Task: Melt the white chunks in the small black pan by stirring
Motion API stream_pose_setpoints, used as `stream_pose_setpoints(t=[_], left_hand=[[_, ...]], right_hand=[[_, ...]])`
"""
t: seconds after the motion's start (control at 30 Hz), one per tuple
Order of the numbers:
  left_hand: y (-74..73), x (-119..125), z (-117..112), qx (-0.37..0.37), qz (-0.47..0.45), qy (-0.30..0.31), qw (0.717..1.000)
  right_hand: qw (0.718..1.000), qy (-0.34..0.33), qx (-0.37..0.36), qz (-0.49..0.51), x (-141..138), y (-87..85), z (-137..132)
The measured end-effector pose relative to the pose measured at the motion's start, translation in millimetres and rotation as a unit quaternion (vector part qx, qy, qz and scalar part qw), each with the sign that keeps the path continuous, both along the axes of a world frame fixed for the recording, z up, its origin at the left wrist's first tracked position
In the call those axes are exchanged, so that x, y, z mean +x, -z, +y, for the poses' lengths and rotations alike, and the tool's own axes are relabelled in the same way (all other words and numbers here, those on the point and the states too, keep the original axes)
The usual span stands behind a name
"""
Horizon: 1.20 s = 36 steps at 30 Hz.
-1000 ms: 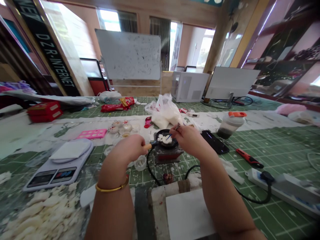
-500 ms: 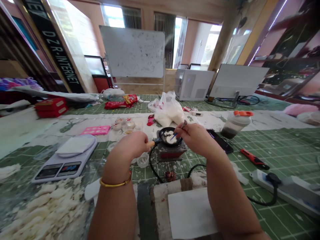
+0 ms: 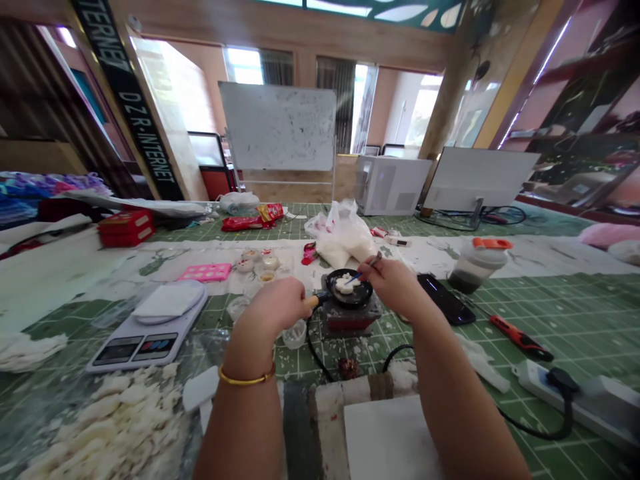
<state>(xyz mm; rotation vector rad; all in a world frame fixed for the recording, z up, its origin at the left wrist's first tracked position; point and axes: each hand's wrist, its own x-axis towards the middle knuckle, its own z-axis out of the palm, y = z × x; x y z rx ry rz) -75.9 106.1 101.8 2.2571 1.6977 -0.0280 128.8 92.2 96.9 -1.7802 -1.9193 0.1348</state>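
Note:
My left hand (image 3: 280, 303) is closed round the pale wooden handle (image 3: 311, 302) of a small black frying pan (image 3: 364, 297). The pan sits on a small dark-and-red hot plate (image 3: 350, 323). In the pan lies a clump of soft white material (image 3: 345, 285). My right hand (image 3: 393, 281) pinches a thin blue stick (image 3: 354, 277), its lower end at the white clump; the kind of tool is too small to make out. Clear little cups (image 3: 294, 335) stand beside my left hand, and a black phone (image 3: 444, 300) lies right of my right hand.
Left are a kitchen scale (image 3: 177, 333), a pink mould (image 3: 206, 272) and a heap of white crumbly pieces (image 3: 117, 427). Behind the pan stands a plastic bag of white stuff (image 3: 345, 237). On the right are a shaker cup (image 3: 477, 263), a red-and-black screwdriver (image 3: 520, 337) and a power strip (image 3: 590, 397).
The view has tilted upward, so everything sits lower in the picture. White pieces that lay apart in the pan are now bunched together, with the stick's tip still among them.

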Motion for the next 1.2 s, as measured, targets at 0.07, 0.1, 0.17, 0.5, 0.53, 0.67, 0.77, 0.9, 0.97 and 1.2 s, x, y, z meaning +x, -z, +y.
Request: stream_pose_setpoints(t=[0.07, 0.1, 0.17, 0.5, 0.53, 0.67, 0.77, 0.9, 0.97, 1.2], left_hand=[[-0.4, -0.7, -0.7, 0.001, -0.003, 0.002, 1.0], [-0.3, -1.1, -0.8, 0.004, -0.003, 0.002, 1.0], [0.4, -1.8, -0.6, 0.011, -0.005, 0.001, 1.0], [-1.3, 1.5, -0.3, 0.014, 0.005, -0.005, 1.0], [-0.9, 1.7, -0.4, 0.017, 0.007, -0.004, 1.0], [0.2, 0.7, -0.4, 0.01, 0.004, -0.005, 1.0], [-0.3, -0.8, -0.2, 0.003, -0.004, -0.014, 1.0], [-0.1, -4.2, -0.2, 0.003, -0.019, -0.014, 1.0], [0.5, -5.9, 0.2, 0.011, -0.021, -0.01, 1.0], [0.3, -3.9, 0.6, 0.015, -0.014, -0.006, 1.0]], right_hand=[[1.0, -0.01, -0.001, 0.012, 1.6, 1.7, 0.8], [1.0, -0.021, -0.001, 0.019, 2.0, 2.4, 1.0], [0.999, -0.031, 0.002, 0.026, 2.0, 2.6, 1.4], [0.999, -0.041, -0.01, 0.007, 0.4, -4.6, -3.1], [0.999, -0.036, -0.005, 0.003, 0.4, -4.3, -3.4], [1.0, -0.015, 0.002, -0.022, 2.4, -3.5, -5.6], [0.999, -0.05, -0.001, -0.005, 1.7, -2.7, -6.3], [1.0, -0.016, 0.009, -0.012, 0.0, -1.9, -4.8], [1.0, -0.015, 0.01, -0.005, -0.3, -1.9, -4.6], [1.0, -0.001, 0.01, -0.002, -1.6, -3.4, -3.7]])
